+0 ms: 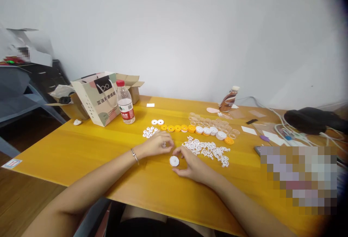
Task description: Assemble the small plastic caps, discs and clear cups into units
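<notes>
A round white disc [174,161] with a ribbed-looking face sits low over the yellow table, between the thumb and fingers of my right hand [190,164]. Those fingers are apart and curve around the disc; slight gaps seem to show at its edge. To the upper left, my left hand [158,144] is curled, with a small white piece [164,144] at its fingers. Loose white openwork pieces [208,149] are spread beyond my right hand. Several small white knob-like parts [149,132] are grouped behind my left hand.
A row of orange and white round parts [184,128] runs behind my hands, with clear cups [206,121] beyond. At left stand a water bottle [125,103] and paper bag [99,99]. A brown drink bottle [229,100], cables [277,115] and a black item [312,120] are right.
</notes>
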`<state>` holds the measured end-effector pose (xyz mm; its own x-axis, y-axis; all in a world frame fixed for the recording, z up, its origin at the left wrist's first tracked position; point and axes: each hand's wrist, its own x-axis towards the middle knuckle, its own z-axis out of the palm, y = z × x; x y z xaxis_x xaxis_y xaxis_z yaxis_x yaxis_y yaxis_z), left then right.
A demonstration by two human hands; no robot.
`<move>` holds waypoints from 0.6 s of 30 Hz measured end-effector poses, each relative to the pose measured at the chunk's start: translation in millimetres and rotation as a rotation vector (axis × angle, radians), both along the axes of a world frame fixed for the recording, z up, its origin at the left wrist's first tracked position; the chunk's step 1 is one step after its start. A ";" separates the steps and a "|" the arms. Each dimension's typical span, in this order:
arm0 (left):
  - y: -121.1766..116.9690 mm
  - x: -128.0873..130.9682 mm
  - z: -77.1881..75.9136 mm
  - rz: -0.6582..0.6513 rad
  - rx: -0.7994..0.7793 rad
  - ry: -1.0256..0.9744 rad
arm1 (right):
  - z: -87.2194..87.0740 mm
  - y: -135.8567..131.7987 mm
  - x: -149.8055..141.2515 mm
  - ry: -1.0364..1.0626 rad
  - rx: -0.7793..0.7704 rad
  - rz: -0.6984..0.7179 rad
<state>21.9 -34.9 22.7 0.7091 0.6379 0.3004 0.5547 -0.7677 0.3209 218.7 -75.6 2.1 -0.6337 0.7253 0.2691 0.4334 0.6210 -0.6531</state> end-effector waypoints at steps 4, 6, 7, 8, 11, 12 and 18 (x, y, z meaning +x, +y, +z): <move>-19.9 -2.2 -0.8 -0.045 -0.072 0.020 | -0.8 1.8 -0.7 -0.015 -0.032 0.016; -23.9 -1.4 -4.7 -0.041 -0.089 0.017 | -0.4 2.6 -0.7 -0.009 -0.047 0.022; -24.6 -0.5 -7.1 -0.034 -0.085 0.014 | -0.5 3.1 -0.5 -0.003 -0.054 0.021; -25.0 0.6 -9.4 -0.023 -0.073 0.013 | -0.9 3.7 -0.1 0.002 -0.058 0.015; -26.5 4.6 -15.0 0.007 -0.014 0.027 | -3.5 5.9 1.1 0.022 -0.062 -0.008; -27.5 5.9 -16.3 0.016 0.003 0.030 | -4.6 6.7 1.4 0.032 -0.062 -0.010; -33.2 11.9 -19.9 0.048 0.018 -0.010 | -8.3 10.3 1.6 0.067 -0.075 0.018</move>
